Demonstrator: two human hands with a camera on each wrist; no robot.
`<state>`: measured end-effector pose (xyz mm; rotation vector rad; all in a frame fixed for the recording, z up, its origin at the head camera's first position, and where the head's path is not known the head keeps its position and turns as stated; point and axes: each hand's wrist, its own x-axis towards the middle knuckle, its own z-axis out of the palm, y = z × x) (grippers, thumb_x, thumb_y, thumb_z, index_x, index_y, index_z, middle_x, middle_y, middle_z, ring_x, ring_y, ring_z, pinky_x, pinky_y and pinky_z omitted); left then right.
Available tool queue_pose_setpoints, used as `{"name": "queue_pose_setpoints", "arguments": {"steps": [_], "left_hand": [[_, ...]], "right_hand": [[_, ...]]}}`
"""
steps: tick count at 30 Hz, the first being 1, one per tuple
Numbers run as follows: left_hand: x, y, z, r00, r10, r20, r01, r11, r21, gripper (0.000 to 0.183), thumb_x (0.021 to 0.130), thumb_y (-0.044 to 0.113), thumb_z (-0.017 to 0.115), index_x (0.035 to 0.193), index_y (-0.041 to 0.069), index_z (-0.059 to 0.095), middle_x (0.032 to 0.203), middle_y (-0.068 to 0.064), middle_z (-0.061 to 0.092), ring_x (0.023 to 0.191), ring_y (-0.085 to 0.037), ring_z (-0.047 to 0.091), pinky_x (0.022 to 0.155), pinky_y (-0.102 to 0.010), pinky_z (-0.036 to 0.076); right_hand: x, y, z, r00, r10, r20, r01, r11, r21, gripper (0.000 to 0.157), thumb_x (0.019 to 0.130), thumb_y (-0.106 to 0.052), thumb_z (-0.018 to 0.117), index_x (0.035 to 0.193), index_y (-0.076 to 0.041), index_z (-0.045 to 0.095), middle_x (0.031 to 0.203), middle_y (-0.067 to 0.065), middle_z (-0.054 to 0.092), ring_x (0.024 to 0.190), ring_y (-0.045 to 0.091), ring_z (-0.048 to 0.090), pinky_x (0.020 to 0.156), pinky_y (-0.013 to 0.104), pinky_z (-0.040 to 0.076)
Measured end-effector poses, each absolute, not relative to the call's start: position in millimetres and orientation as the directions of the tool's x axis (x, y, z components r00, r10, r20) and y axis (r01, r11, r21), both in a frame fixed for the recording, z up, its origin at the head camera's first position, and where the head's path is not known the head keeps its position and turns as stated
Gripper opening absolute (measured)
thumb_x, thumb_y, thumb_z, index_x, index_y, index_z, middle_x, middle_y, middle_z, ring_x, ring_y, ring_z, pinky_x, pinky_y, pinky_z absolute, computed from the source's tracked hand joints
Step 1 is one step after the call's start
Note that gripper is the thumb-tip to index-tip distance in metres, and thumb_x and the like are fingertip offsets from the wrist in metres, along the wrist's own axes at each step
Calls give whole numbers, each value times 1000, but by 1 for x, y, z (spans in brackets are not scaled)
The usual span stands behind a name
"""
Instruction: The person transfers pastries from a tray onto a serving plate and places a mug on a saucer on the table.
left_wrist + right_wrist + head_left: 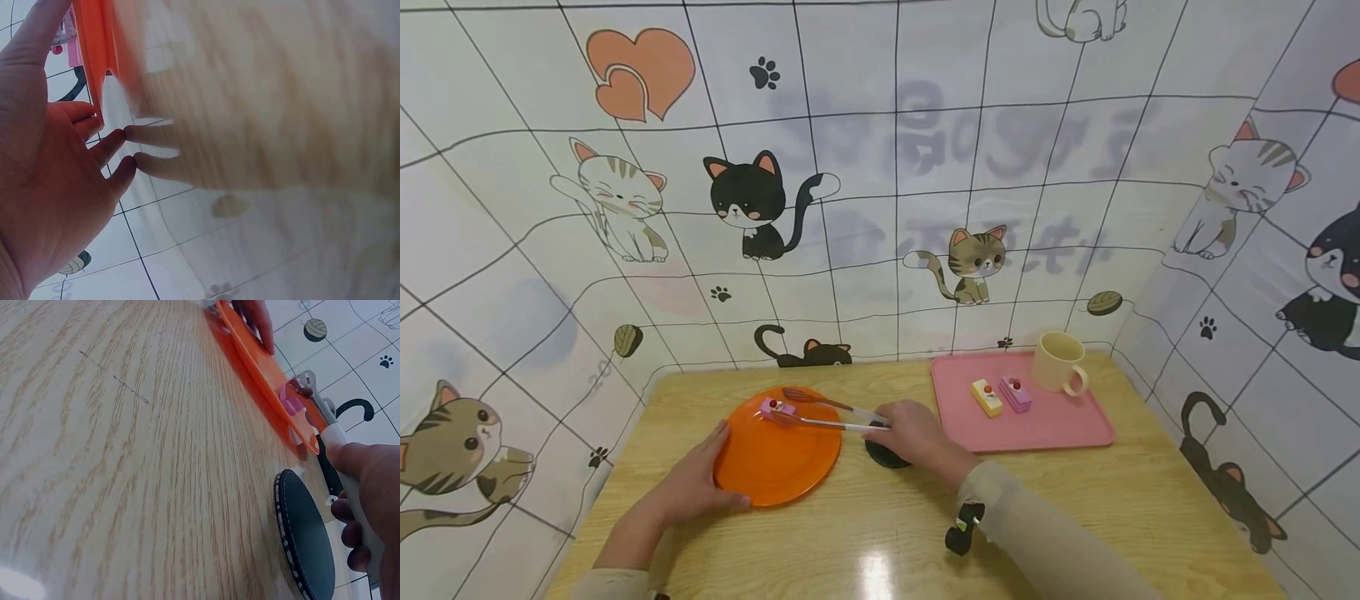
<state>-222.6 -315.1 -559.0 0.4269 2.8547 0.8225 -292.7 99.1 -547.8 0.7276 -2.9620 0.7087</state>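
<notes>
My right hand grips the white handles of a pair of tongs. Their brown and metal ends reach over an orange plate. Between these ends sits a pink toy cake slice with a red berry on top, at the plate's far left. My left hand rests against the plate's left rim, thumb at the front edge and fingers spread along the side. In the left wrist view, the fingers of that left hand are fairly straight beside the orange rim.
A black round disc lies below my right hand. To the right, a pink tray bears a yellow cake slice, a pink-purple cake slice and a cream mug. Cat-patterned walls surround the wooden table.
</notes>
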Motion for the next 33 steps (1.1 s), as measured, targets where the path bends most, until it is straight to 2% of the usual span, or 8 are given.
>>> {"name": "queue_pose_setpoints", "arguments": {"steps": [9, 17, 25, 33], "left_hand": [[-226, -314, -559, -951, 301, -76, 215, 815, 538, 139, 76, 61, 98, 171, -9, 23, 179, -33, 18, 160, -59, 27, 126, -74, 28], [-225, -315, -559, -949, 310, -64, 229, 811, 538, 138, 76, 59, 98, 170, -11, 25, 178, -35, 20, 159, -60, 28, 125, -74, 29], [-225, -315, -560, -951, 292, -96, 194, 812, 551, 140, 76, 60, 98, 172, -8, 22, 180, -31, 17, 161, -58, 24, 127, -73, 26], [-223, -314, -559, -949, 302, -87, 208, 812, 546, 139, 76, 57, 99, 171, -9, 23, 179, -33, 19, 160, -59, 26, 126, -73, 28]], "right_hand": [[-294, 102, -546, -902, -418, 108, -423, 805, -416, 34, 97, -52, 84, 104, -19, 80, 72, -10, 58, 66, 12, 52, 57, 27, 36], [-289, 109, -545, -912, -398, 102, -396, 788, -471, 31, 98, -52, 83, 97, -22, 76, 70, -11, 57, 67, 11, 53, 58, 26, 40], [-285, 119, -541, -916, -383, 116, -391, 793, -467, 31, 97, -53, 83, 88, -26, 69, 67, -11, 51, 64, 11, 49, 57, 27, 36], [-282, 136, -538, -938, -331, 100, -335, 797, -502, 29, 96, -52, 85, 96, -25, 74, 70, -11, 56, 66, 11, 51, 59, 30, 41]]}}
